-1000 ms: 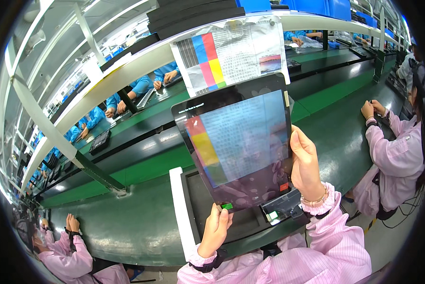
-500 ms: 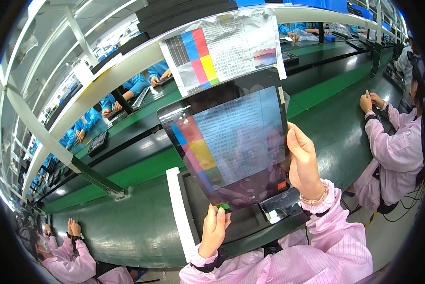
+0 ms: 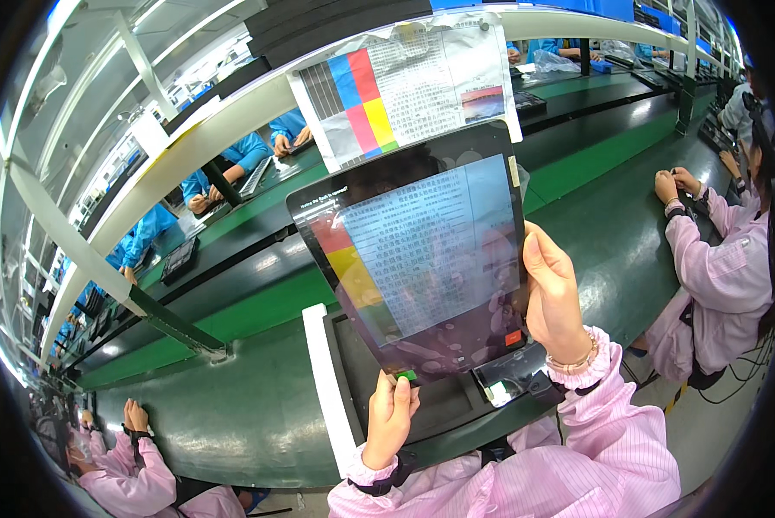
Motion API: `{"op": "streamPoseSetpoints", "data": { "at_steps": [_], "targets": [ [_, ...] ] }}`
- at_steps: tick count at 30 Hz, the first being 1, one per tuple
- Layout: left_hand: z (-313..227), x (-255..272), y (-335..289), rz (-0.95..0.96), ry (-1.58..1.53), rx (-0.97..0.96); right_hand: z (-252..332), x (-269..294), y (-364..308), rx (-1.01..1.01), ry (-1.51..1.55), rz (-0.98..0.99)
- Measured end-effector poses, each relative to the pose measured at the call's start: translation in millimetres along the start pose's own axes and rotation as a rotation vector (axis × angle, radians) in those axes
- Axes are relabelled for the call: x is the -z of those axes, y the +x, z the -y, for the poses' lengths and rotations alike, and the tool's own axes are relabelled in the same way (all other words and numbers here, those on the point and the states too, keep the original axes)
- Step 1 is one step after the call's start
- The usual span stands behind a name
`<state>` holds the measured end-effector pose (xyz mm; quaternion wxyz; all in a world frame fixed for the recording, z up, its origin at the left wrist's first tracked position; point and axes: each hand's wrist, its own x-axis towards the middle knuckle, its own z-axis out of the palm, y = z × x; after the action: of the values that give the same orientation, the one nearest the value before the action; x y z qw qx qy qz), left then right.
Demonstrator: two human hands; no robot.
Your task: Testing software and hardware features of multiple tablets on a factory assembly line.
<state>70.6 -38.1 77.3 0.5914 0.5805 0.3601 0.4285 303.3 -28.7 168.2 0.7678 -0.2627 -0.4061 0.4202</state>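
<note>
Both my hands hold up a black tablet (image 3: 431,259), tilted, with its screen lit. The picture on it shows lines of text and red and yellow blocks, like the printed chart (image 3: 396,95) fixed to the rail behind. My left hand (image 3: 391,416) pinches the lower edge, its thumb beside a green patch on the screen. At the right edge, my right hand (image 3: 551,293) grips the tablet, thumb up along the side, near a red patch. Beneath it lies a black tray (image 3: 362,363) with a white side strip, partly hidden by the tablet. A dark glossy device (image 3: 513,377) rests at the tray's right.
A green workbench (image 3: 249,414) runs left and right. Co-workers in pink sit at both sides, one person's hands (image 3: 677,184) at the right. Beyond the rail (image 3: 215,129), people in blue work along a dark conveyor (image 3: 241,268). A white post (image 3: 68,224) stands to the left.
The picture on the tablet's screen has shifted: text fills more of it, the blue block is gone, and a line of writing shows at the top. My hands have hardly moved.
</note>
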Motion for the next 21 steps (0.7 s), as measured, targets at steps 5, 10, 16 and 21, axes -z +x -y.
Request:
{"op": "streamPoseSetpoints", "data": {
  "at_steps": [5,10,16,21],
  "targets": [
    [-3.4,-2.9,0.6,-0.003,0.000,-0.007,0.5,1.2,-0.8,0.000,0.005,-0.001],
    [-6.5,-5.7,-0.4,0.003,0.092,-0.066,1.3,2.8,-1.9,-0.008,0.015,0.004],
    [-4.6,13.5,-9.4,-0.043,0.247,-0.243,0.7,-2.6,-13.3,-0.057,0.014,-0.004],
    [-25.7,-10.9,-2.0,-0.163,-0.398,-0.122,-3.3,-6.7,-20.1,-0.136,0.083,-0.009]
  ]
}}
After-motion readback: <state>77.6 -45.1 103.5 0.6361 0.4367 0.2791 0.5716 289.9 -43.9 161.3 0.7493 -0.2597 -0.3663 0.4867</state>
